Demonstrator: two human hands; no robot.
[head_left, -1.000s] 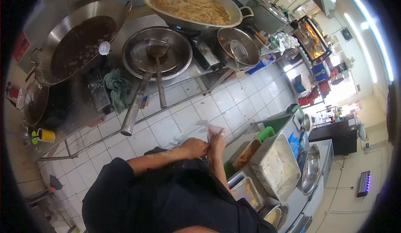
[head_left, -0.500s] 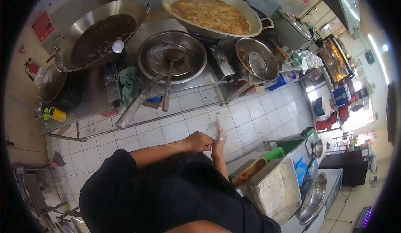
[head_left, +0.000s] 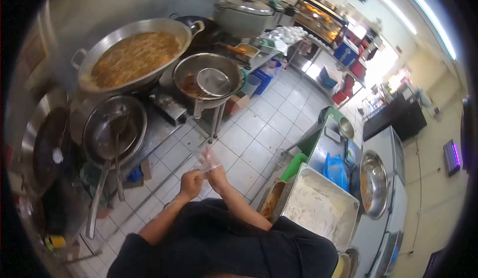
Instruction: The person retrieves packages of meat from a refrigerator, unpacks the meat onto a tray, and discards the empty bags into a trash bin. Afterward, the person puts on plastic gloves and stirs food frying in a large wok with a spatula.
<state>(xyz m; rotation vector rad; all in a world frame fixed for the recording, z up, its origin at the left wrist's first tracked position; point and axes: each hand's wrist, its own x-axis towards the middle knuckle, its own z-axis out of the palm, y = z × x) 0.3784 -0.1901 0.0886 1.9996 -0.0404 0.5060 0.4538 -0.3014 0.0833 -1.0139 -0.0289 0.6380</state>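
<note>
In the head view my left hand (head_left: 191,182) is closed, pinching a clear plastic glove (head_left: 211,163) near my right wrist. My right hand (head_left: 216,174) points forward with its fingers stretched out inside the glove. Both hands are held together in front of my body, above the tiled floor. To their right stands a metal tray (head_left: 352,223) of white flour (head_left: 318,203), beside a narrower container with brown contents (head_left: 273,198). Ahead of the hands, a round strainer (head_left: 214,82) rests in a metal basin (head_left: 199,61).
A large wok (head_left: 102,49) of bubbling food stands on the left counter. Nearby is a pan (head_left: 92,133) with long-handled utensils reaching past the counter edge. A second wok (head_left: 31,128) is farther left. A steel bowl (head_left: 381,178) and blue plastic bag (head_left: 335,172) are at right.
My view has turned to the right, so the woks shift left and more of the room shows. My hands stay together, the left one still at the glove on the right.
</note>
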